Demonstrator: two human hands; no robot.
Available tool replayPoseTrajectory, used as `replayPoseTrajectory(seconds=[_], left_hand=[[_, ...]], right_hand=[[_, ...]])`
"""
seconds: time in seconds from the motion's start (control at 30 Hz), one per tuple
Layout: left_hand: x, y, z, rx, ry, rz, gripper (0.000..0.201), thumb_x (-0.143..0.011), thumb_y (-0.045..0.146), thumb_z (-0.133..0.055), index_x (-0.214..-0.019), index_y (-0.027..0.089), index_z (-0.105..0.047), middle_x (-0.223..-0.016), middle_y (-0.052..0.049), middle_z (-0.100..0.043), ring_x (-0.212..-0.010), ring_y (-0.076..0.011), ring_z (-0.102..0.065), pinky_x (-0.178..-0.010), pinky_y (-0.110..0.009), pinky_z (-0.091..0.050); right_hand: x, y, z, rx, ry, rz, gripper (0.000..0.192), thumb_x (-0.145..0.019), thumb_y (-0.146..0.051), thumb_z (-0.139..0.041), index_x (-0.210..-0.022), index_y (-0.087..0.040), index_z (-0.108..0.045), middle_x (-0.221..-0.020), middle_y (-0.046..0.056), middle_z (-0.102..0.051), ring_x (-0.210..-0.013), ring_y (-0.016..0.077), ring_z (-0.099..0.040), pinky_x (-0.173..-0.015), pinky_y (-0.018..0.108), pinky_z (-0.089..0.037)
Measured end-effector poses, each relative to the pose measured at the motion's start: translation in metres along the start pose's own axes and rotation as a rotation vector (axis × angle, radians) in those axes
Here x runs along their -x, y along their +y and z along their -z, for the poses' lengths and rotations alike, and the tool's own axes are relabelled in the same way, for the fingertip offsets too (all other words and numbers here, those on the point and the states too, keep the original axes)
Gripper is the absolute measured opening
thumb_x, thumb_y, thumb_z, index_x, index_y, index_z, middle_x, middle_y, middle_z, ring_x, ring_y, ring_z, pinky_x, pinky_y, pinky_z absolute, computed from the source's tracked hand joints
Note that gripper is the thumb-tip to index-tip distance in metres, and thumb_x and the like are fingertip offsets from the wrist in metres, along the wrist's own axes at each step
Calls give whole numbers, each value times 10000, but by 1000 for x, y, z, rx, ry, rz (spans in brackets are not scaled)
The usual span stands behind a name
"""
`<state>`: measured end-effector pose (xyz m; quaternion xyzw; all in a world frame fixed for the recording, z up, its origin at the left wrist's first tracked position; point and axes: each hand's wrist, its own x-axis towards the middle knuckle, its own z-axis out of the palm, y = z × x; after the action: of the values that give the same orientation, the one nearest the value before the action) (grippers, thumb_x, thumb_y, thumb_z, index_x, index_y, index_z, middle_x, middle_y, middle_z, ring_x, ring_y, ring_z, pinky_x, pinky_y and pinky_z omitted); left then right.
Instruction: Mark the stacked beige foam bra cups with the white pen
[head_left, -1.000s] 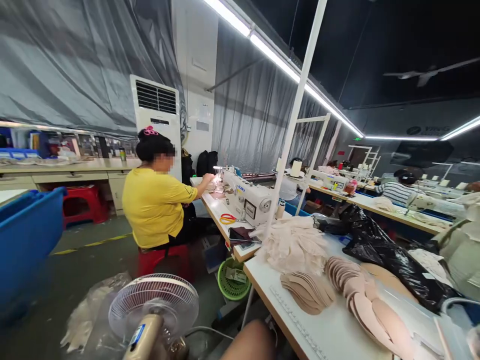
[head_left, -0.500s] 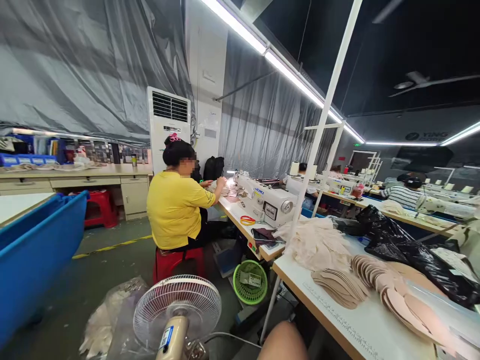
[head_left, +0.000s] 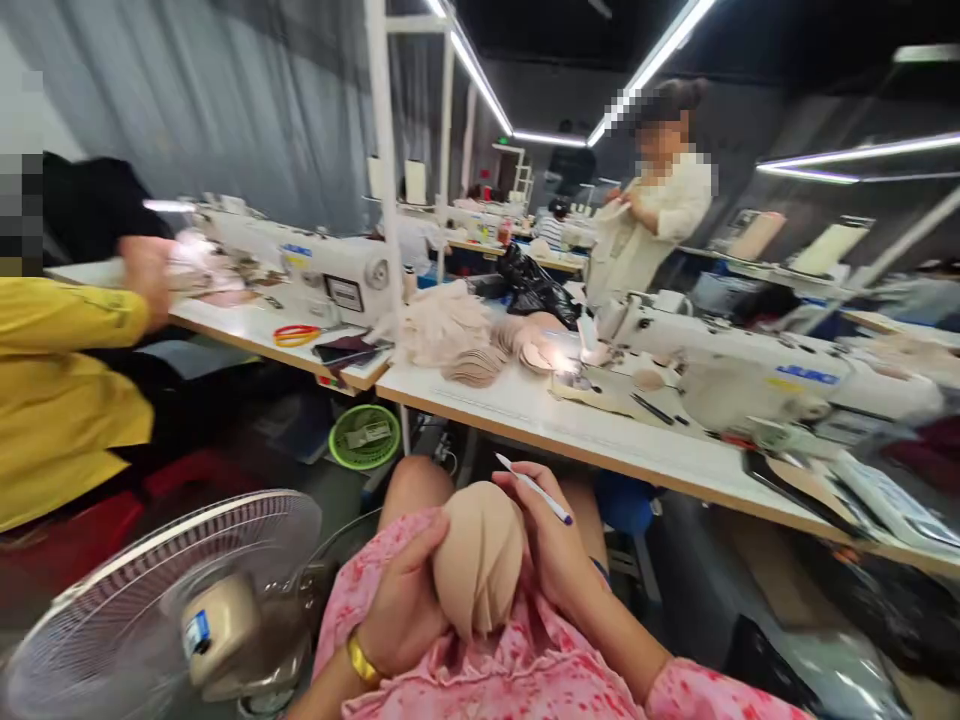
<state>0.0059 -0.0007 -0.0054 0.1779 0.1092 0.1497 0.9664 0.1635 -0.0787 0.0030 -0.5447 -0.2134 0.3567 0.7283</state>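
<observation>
In my lap I hold a small stack of rounded beige fabric pieces (head_left: 480, 560), fanned out in overlapping layers. My left hand (head_left: 409, 600) is closed around its left side, thumb on top. A white pen (head_left: 534, 488) with a purple end lies between the fingers of my right hand (head_left: 551, 545), which rests at the stack's right edge; whether those fingers also grip the stack is hard to see. Similar beige pieces lie in piles (head_left: 476, 365) on the white sewing table (head_left: 442, 395) in front of me.
A sewing machine (head_left: 757, 365) stands on the table to the right; another (head_left: 322, 265) is at the left, by a person in a yellow top (head_left: 67, 400). A standing person (head_left: 652, 210) holds cloth across the table. A fan (head_left: 217, 600) and green basket (head_left: 365, 437) are low left.
My view has swung to the right and down. Both my hands, the fabric stack and the pen have come into view, along with the near sewing machine and the standing person.
</observation>
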Motion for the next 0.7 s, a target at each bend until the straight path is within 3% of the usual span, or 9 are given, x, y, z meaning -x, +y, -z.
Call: replayPoseTrajectory(seconds=[0.13,0.33,0.53,0.63,0.7], left_hand=[[-15,4,15,-40,-26,103,343,-979,461,-706,-1256,272,-776,-1278,-60,-776,-1327,-379,-646,-1128,-502,-512],[-21,5,12,-103,9,121,464,-990,393,-702,-1449,339,-652,-1371,-66,-735,-1356,-381,-628,-1141,-513,-495],[-23,3,15,-49,33,133,577,-948,391,-755,-1496,277,-613,-1394,-97,-721,-1357,-370,-629,-1238,-476,-417],[-23,3,17,7,57,82,621,-987,381,-690,-1578,308,-512,-1435,-87,-699,-1371,-348,-623,-1272,-491,-371],[-23,3,16,35,83,51,622,-1036,364,-610,-1629,326,-425,-1466,-88,-677,-1383,-337,-614,-1277,-516,-361]], right_hand=[[-3,-3,11,118,-88,123,336,-963,-525,-707,-1145,-253,-633,-1161,40,-744,-1102,233,-667,-1003,362,-495],[-4,-8,18,366,-153,329,209,-1023,-414,-643,-1165,-261,-647,-1108,30,-699,-1031,217,-652,-946,352,-498],[-7,-31,19,618,-334,556,167,-1028,-302,-638,-1178,-264,-699,-1147,52,-708,-1123,233,-641,-994,376,-495],[-7,-34,28,560,-267,530,190,-1046,-333,-623,-1217,-268,-675,-1148,52,-709,-1084,223,-663,-950,357,-504],[-4,-33,36,533,-206,475,177,-1054,-362,-610,-1190,-262,-664,-1054,37,-694,-951,204,-663,-842,326,-505]])
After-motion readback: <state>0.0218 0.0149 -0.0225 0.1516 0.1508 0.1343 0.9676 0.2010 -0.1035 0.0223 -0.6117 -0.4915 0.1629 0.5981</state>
